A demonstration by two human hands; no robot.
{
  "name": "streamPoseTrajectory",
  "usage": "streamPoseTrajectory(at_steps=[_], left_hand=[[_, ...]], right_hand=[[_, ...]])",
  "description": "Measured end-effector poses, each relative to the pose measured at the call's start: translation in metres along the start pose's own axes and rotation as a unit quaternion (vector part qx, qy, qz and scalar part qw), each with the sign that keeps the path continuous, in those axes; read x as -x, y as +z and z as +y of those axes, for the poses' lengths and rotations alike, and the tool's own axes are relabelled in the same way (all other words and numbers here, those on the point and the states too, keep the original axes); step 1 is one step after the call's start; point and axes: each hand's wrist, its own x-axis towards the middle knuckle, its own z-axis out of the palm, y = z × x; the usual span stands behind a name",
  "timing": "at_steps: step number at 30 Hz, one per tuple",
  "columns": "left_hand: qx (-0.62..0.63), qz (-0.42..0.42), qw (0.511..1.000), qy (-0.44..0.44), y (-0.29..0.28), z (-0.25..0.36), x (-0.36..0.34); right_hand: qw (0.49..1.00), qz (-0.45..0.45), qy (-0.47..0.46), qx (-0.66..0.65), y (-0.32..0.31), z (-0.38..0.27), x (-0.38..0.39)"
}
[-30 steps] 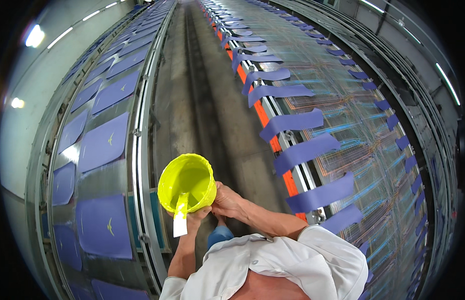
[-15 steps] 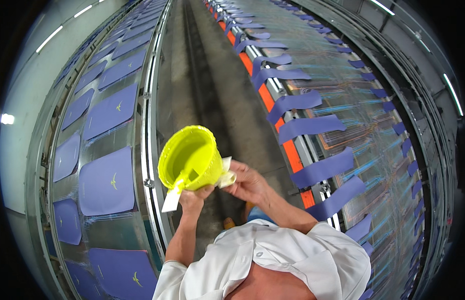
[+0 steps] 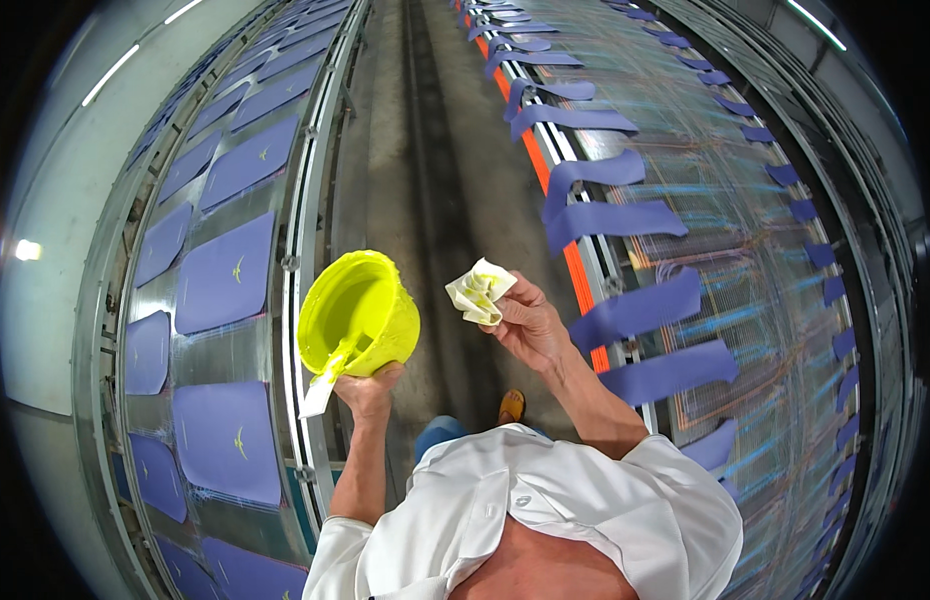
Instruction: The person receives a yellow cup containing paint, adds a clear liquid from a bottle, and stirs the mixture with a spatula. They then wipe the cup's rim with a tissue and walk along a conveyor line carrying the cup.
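My left hand (image 3: 370, 391) is closed around the lower side of a bright yellow-green bucket (image 3: 400, 325), which tilts so that its open mouth shows. Yellow-green paint or ink coats its inside, and a white-handled spatula (image 3: 319, 393) smeared with the same colour leans out over the near rim. To the right of the bucket and apart from it, my right hand (image 3: 533, 330) pinches a crumpled white cloth or paper (image 3: 481, 291) stained yellow-green.
On the left, a long table (image 3: 235, 358) carries rows of purple sheets (image 3: 228, 270) with small yellow-green marks. At right, purple strips (image 3: 640, 305) overhang the orange-edged rail of another long table (image 3: 755, 330). A narrow concrete aisle (image 3: 435, 170) runs between them.
My right hand has drawn away from the bucket to the right, bringing the crumpled cloth or paper with it. The bucket has shifted slightly left. The tables have slid in view as I moved.
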Motion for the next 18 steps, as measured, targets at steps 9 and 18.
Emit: streamPoseTrajectory(at_steps=[9,18], left_hand=[[0.052,-0.034,0.997,-0.037,0.07,-0.06,-0.123],[0.035,-0.13,0.987,-0.092,0.099,-0.126,-0.305]], right_hand=[[0.98,0.111,-0.053,0.156,-0.033,-0.032,-0.15],[0.979,0.12,-0.019,0.164,-0.054,-0.041,-0.337]])
